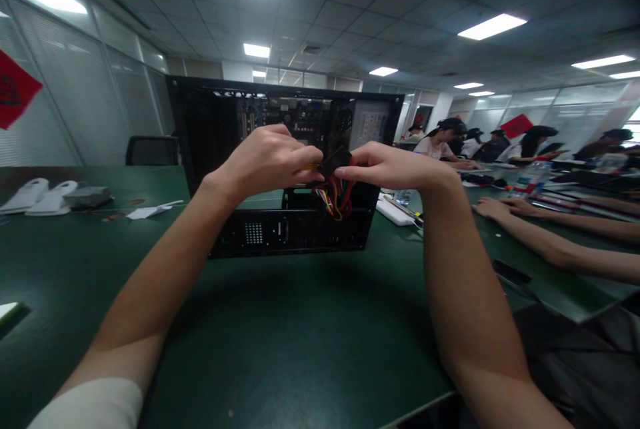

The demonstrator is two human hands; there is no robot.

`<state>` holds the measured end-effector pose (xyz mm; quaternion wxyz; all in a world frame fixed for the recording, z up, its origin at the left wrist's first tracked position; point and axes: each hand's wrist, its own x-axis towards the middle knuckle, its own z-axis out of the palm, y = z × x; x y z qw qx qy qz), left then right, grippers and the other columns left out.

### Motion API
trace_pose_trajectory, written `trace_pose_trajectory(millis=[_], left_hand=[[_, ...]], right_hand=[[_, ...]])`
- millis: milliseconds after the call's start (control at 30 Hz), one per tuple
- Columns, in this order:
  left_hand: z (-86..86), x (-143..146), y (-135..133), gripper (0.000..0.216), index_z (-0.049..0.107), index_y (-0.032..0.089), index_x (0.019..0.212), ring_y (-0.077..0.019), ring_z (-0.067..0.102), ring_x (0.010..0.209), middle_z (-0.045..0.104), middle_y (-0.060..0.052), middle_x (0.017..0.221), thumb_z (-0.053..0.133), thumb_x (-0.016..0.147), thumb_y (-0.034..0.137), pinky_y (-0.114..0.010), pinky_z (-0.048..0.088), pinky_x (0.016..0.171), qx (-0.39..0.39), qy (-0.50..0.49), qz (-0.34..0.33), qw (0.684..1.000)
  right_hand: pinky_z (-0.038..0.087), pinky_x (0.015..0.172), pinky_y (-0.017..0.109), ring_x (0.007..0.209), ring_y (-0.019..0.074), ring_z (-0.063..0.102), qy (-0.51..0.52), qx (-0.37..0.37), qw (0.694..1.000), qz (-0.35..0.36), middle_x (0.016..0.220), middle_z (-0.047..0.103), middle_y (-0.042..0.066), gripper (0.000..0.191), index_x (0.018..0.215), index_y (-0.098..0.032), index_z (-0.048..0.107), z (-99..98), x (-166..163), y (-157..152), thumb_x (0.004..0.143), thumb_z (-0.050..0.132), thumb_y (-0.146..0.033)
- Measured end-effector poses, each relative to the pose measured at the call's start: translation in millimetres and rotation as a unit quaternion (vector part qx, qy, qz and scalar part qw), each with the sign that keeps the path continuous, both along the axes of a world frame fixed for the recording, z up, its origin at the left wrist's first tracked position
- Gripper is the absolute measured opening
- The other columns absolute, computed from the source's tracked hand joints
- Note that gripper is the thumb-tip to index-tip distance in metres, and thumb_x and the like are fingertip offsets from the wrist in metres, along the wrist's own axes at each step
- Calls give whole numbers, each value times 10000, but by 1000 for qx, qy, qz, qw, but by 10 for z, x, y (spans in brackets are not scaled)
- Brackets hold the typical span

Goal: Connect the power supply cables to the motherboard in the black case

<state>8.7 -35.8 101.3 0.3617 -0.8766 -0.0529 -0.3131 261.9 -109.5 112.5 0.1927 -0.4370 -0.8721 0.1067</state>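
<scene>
A dark connector [336, 160] is held up between two bare hands, in front of the open side of a black computer case [305, 237]. By the right hand [383, 164] it is pinched between thumb and fingers at its right end. The fingertips of the left hand [277, 159] are pressed together just beside its left end, where a bit of yellow wire [312, 166] is seen — how far the connector itself is gripped there cannot be made out.

Below the connector, a bundle of coloured wires [339, 201] is left hanging in loops. Behind the hands, a circuit board [280, 114] is seen inside the case, and a pale label [371, 124] is shown in its upper right part. The case is stood on a green surface [280, 329].

To the left, a grey block [87, 197] and a white paper [147, 211] are laid on the surface; to the right, a white box [397, 212] is set near the case. Farther right, another person's forearms [543, 236] are rested on the surface — well apart from the work.
</scene>
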Motion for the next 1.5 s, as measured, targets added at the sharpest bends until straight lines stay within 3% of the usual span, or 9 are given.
trace_pose_trajectory(millis=[233, 733, 867, 1033, 1233, 1367, 1500], left_hand=[[-44, -24, 115, 472, 631, 225, 1312, -165, 742, 787, 780, -15, 835, 572, 997, 572, -310, 521, 818, 36, -16, -6, 999], [-80, -36, 171, 642, 589, 227, 1413, -181, 713, 772, 768, -37, 859, 490, 959, 670, -333, 491, 793, 47, 10, 25, 999], [-84, -13, 149, 636, 601, 218, 1404, -176, 686, 724, 747, -26, 809, 455, 971, 660, -333, 489, 766, 70, 29, 26, 997], [-78, 1, 109, 636, 602, 243, 1401, -163, 676, 717, 722, -5, 777, 422, 981, 684, -331, 491, 774, 83, 27, 13, 996], [-83, 34, 95, 572, 649, 234, 1286, -159, 700, 745, 733, -8, 826, 407, 1004, 669, -327, 503, 773, 81, 27, 17, 996], [-63, 16, 109, 520, 671, 229, 1233, -180, 723, 801, 764, -21, 916, 488, 974, 642, -344, 515, 802, 58, 4, 28, 998], [-30, -68, 203, 501, 674, 236, 1231, -212, 737, 876, 777, -27, 1014, 579, 913, 612, -378, 523, 852, 16, -33, 43, 998]], right_hand=[[280, 577, 267, 640, 117, 402, -22, -30, 999, -10, 697, 512, -5, 525, 847, -140, 693, -25, -15, 37, 910, 588, -651], [263, 530, 255, 580, 100, 363, -30, -53, 998, 13, 635, 446, -26, 548, 785, -146, 655, -107, -140, 77, 941, 565, -664], [329, 548, 250, 601, 112, 428, -42, -64, 996, 38, 650, 518, -10, 536, 820, -133, 698, -101, -173, 82, 965, 559, -631], [465, 676, 262, 756, 157, 585, -15, -87, 993, 78, 807, 691, 40, 501, 991, -133, 766, -105, -164, 110, 967, 589, -601], [489, 682, 261, 754, 162, 624, -1, -114, 989, 89, 827, 714, 52, 569, 976, -136, 772, -150, -108, 183, 959, 566, -667], [459, 635, 258, 688, 143, 575, 25, -46, 998, 47, 766, 657, 32, 594, 900, -142, 725, -166, -65, 235, 970, 521, -695], [509, 728, 280, 794, 167, 626, 90, 84, 992, 19, 864, 690, 53, 507, 983, -152, 709, -207, -78, 342, 1037, 455, -587]])
